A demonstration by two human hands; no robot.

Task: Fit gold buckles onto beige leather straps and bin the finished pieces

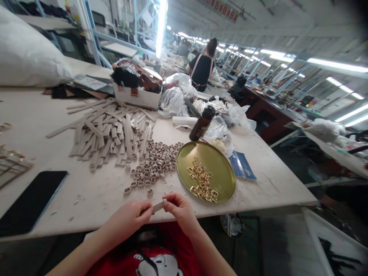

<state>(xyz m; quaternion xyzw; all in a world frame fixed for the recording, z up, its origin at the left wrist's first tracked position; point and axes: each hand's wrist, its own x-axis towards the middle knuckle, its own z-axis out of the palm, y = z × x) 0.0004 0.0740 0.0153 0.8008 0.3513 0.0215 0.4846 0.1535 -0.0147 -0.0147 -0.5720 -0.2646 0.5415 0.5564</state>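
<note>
My left hand (130,218) and my right hand (179,209) meet at the table's near edge, both pinched on a short beige strap piece (158,207) held between them. Just beyond lies a heap of small beige loops (155,165). A round gold tray (205,170) to the right holds several gold buckles (202,184). Farther back spreads a pile of flat beige straps (112,134).
A black phone (30,201) lies at the near left. A dark bottle (202,122), plastic bags (175,97), a white box of dark goods (136,84) and a blue booklet (241,165) stand behind. A person in black works far back (201,69).
</note>
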